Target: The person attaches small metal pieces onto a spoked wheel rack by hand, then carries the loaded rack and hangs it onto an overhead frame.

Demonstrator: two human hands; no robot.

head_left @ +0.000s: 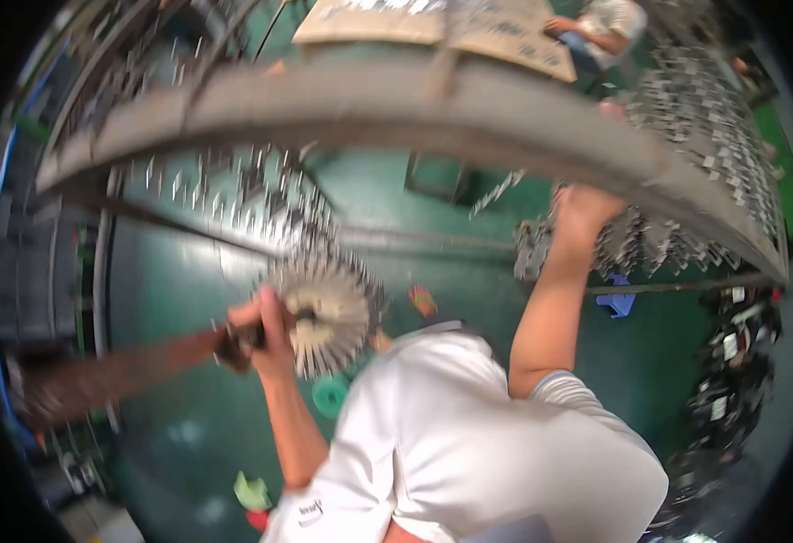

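Observation:
My left hand (272, 337) is closed round the end of a rusty brown metal bar (125, 373), with the thumb on top. Just beyond it is a round, fan-like cluster of thin metal pieces (329, 312). My right arm reaches up to a grey metal frame (396, 100) that curves across the view. My right hand (587, 208) is wrapped round this frame; the beam covers most of the fingers, and a fingertip shows above it. Many small metal parts (700, 136) hang in rows near that hand. Motion blurs much of the picture.
A table (369, 27) with small parts stands at the back, where another person (609, 32) sits. A blue stool (616, 297), a green ring-shaped object (329, 395) and a pale green item (252, 491) are on the green floor. Dark parts (731, 362) line the right side.

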